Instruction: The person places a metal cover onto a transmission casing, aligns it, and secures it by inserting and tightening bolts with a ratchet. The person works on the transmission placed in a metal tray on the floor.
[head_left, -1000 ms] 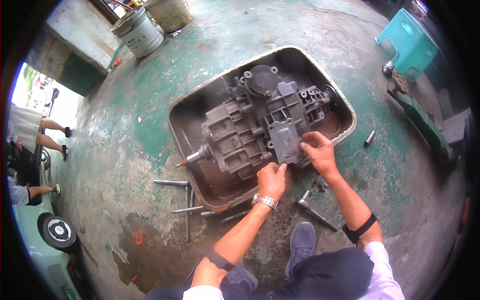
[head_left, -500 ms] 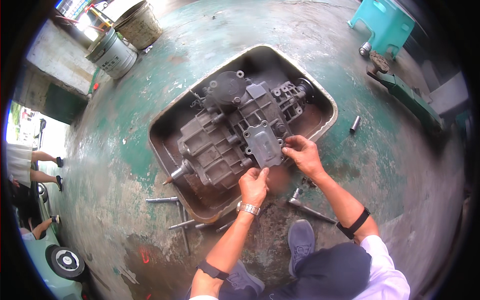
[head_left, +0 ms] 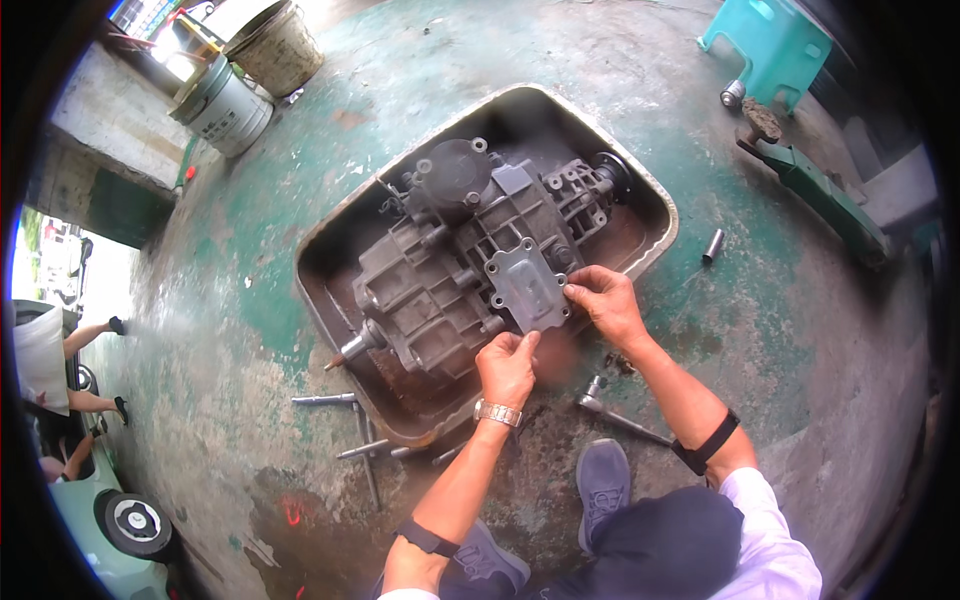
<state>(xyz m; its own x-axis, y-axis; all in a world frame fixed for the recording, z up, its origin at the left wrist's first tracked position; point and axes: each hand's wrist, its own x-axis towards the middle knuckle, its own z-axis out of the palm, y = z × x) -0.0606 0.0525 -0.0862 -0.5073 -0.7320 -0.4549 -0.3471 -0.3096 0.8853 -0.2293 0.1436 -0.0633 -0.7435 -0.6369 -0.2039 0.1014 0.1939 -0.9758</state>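
A grey metal cover plate (head_left: 527,288) with bolt holes round its rim lies over the side of a large gearbox (head_left: 412,290). At the plate's lower edge, my left hand (head_left: 507,370) is closed, thumb and forefinger pinched on it. The fingertips of my right hand (head_left: 610,306) pinch the plate's right edge. Part of each grip is hidden behind the fingers. The gearbox rests in a dark metal tray (head_left: 318,245), its shaft end sticking out toward the tray's left side.
A ratchet wrench (head_left: 625,422) lies right of my feet, a T-shaped wrench (head_left: 364,440) left of the tray. A socket (head_left: 713,246) stands apart on the right. Farther off are a turquoise stool (head_left: 768,50), a green jack (head_left: 825,195), buckets (head_left: 225,108) and a person by a car (head_left: 120,540).
My right fingers have shifted slightly along the plate's edge; my left hand stays almost in place. At the far left, the other person's legs have moved.
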